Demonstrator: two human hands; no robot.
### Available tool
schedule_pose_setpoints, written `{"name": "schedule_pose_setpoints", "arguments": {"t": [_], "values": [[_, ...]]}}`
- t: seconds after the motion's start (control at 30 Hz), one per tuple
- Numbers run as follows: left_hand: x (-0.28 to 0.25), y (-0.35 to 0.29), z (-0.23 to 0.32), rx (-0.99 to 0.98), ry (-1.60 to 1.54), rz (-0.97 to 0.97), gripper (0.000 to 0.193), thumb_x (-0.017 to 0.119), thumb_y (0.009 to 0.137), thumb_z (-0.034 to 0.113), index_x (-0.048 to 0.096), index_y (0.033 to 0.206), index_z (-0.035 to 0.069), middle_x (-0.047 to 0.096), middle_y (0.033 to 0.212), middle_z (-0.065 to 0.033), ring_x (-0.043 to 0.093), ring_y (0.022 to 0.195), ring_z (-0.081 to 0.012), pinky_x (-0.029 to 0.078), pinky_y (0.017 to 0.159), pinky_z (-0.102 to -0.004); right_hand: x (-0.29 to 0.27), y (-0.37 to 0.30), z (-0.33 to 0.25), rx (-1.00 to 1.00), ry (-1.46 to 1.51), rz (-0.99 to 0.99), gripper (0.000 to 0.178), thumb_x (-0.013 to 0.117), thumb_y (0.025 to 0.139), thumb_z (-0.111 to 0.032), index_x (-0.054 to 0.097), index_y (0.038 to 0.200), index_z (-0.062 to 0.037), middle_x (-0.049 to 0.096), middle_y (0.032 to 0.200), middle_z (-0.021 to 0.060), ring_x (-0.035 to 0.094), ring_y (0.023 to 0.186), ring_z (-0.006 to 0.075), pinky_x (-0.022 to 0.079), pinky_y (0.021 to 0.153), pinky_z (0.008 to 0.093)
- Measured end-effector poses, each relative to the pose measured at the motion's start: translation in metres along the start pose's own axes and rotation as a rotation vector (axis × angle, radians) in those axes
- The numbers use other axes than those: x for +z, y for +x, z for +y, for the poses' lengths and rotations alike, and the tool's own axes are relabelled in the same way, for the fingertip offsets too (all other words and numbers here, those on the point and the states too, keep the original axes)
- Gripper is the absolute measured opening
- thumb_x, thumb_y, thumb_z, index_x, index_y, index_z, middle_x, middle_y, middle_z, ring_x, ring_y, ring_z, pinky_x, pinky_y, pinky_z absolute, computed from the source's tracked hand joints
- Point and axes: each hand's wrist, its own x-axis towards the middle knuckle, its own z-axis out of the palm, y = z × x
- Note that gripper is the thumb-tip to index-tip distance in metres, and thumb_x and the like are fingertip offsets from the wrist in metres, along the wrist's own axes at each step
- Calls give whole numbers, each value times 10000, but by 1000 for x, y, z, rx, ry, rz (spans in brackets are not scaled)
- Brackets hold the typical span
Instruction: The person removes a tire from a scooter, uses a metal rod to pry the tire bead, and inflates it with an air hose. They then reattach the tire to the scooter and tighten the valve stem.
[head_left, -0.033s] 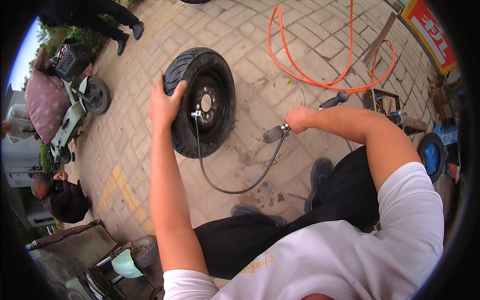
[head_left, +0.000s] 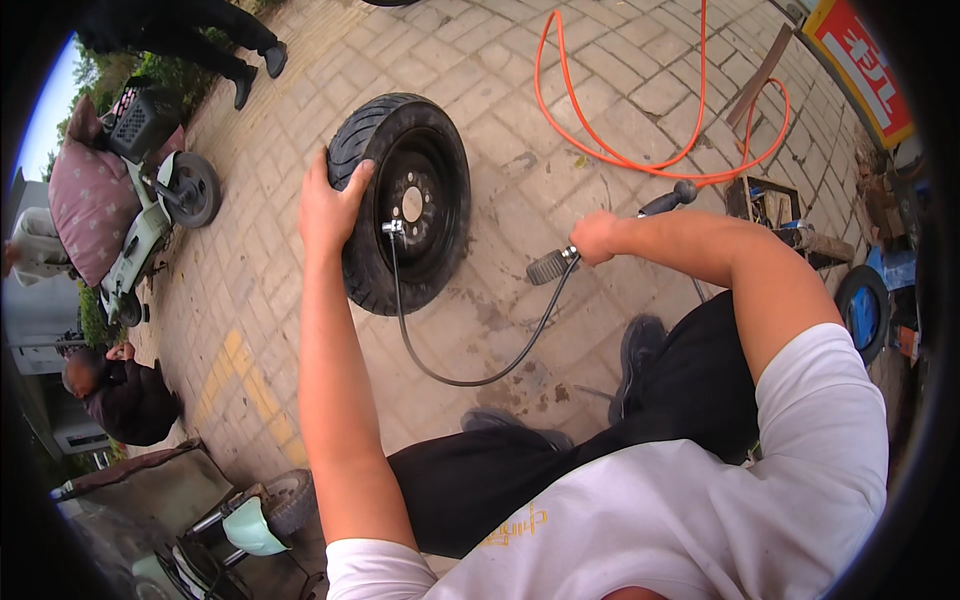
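A black tyre on a dark steel rim, a small wheel (head_left: 430,160), stands upright on the paving in front of me. My left hand (head_left: 330,205) grips its left side, fingers over the tread and thumb on the sidewall. A metal air chuck (head_left: 393,228) sits at the rim's inner left edge, beside my left wrist. From it a thin black hose (head_left: 470,384) loops down and up to a tyre inflator (head_left: 660,204). My right hand (head_left: 597,238) is closed round that inflator; its ribbed grey lever (head_left: 548,268) shows past my fingers. An orange air hose (head_left: 640,172) joins its far end.
A wooden box of tools (head_left: 775,203) and another tyre (head_left: 862,312) lie to the right. Left stand a scooter (head_left: 130,215) with a pink cover, a crouching person (head_left: 130,400) and, lower, another vehicle's wheel (head_left: 290,500). A person's legs (head_left: 215,40) show at upper left.
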Motion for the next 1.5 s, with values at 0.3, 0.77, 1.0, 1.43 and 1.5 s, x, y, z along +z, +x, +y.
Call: {"name": "schedule_pose_setpoints", "arguments": {"t": [0.3, 0.77, 1.0, 1.43, 1.5], "values": [[-13, -38, 18, 159, -62, 5, 777, 778, 738, 343, 478, 1355, -22, 548, 1297, -209, 531, 1199, -363, 428, 1007, -420, 1, -4, 0, -25, -23, -54, 252, 629, 742, -254, 738, 882, -75, 717, 916, 142, 693, 871, 335, 557, 741, 434], [-3, -246, 24, 661, 23, -126, 529, 724, 688, 235, 589, 1200, 237, 594, 1211, -108, 564, 1044, -319, 463, 873, -486, 101, 23, 10, -300, -193, -256, 307, 604, 767, -255, 746, 989, -98, 717, 1046, 122, 686, 965, 321, 548, 791, 430], [3, -264, 26, 633, 54, -145, 398, 649, 770, 237, 622, 1164, 283, 604, 1194, -84, 563, 1040, -302, 428, 921, -497, 155, 40, 28, -461, -229, -145, 311, 595, 770, -271, 744, 999, -122, 715, 1064, 117, 680, 989, 319, 547, 796, 440], [-4, -265, 10, 664, 23, -208, 734, 822, 549, 306, 544, 1223, 228, 542, 1286, -153, 541, 1113, -391, 448, 901, -569, 52, 1, -8, -240, -159, -304, 272, 617, 734, -198, 744, 945, -82, 720, 990, 140, 692, 924, 334, 557, 751, 440], [-10, -266, -4, 650, 0, -238, 778, 838, 570, 308, 484, 1257, 221, 524, 1289, -161, 537, 1118, -403, 437, 919, -598, 26, -10, -21, -217, -163, -359, 260, 625, 729, -192, 747, 923, -72, 721, 972, 140, 696, 912, 326, 558, 738, 436]]}}
